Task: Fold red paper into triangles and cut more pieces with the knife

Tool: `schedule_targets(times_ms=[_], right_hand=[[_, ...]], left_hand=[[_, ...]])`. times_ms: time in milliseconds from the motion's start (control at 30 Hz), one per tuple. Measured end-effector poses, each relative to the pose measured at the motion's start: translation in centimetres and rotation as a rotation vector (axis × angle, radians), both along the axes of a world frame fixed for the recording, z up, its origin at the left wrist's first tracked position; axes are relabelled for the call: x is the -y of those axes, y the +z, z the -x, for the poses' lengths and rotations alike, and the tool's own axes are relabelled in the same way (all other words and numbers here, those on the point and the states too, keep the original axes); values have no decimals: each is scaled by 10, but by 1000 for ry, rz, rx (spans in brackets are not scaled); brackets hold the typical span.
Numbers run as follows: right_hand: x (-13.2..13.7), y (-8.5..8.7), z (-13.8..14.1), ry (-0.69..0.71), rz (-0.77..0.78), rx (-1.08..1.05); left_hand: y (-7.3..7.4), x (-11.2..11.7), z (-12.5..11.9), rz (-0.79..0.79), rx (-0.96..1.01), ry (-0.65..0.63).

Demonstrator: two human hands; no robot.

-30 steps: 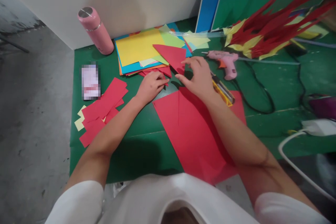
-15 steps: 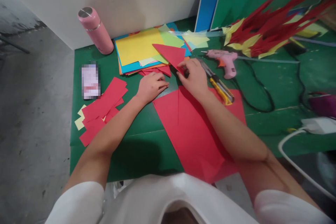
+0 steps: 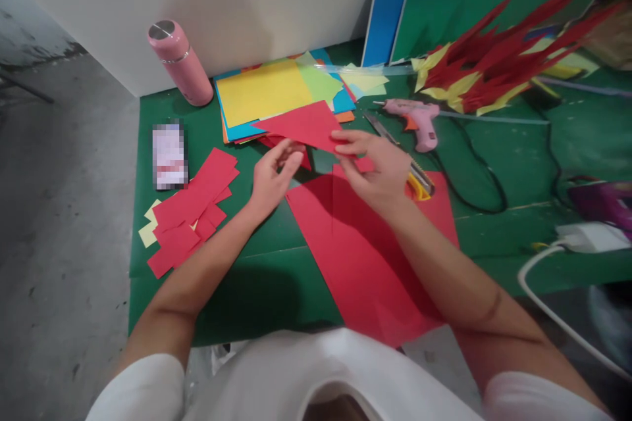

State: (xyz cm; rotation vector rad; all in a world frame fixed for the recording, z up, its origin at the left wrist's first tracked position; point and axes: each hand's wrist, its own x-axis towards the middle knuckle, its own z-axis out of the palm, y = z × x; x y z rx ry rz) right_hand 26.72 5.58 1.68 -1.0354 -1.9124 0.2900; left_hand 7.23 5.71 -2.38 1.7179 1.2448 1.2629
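Red triangle (image 3: 303, 126): we held it above the far edge of the red sheet (image 3: 365, 263), long axis left to right. Our right hand (image 3: 380, 168) pinched its right corner; our left hand (image 3: 271, 174), open, fingers curled up, lay just under its lower edge, nearer the free left tip, contact unclear.

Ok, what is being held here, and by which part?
The right hand pinches the red triangular paper piece at its right corner. The left hand is open just below its lower edge; contact cannot be told.
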Motion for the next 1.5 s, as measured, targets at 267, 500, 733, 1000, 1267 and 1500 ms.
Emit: schedule_targets(times_ms=[267,500,733,1000,1267,1500], right_hand=[[16,-2,5,468,246,-49],[14,-23,18,227,607,-321],[24,-25,25,256,681,-418],[30,-21,22,284,643,-434],[30,-20,17,299,564,-382],[31,-18,13,318,116,32]], left_hand=[[12,25,10,385,817,236],[13,46,7,324,689,59],[9,64,16,195,372,73],[4,63,15,142,402,42],[-7,59,17,103,433,27],[-1,59,20,112,356,173]])
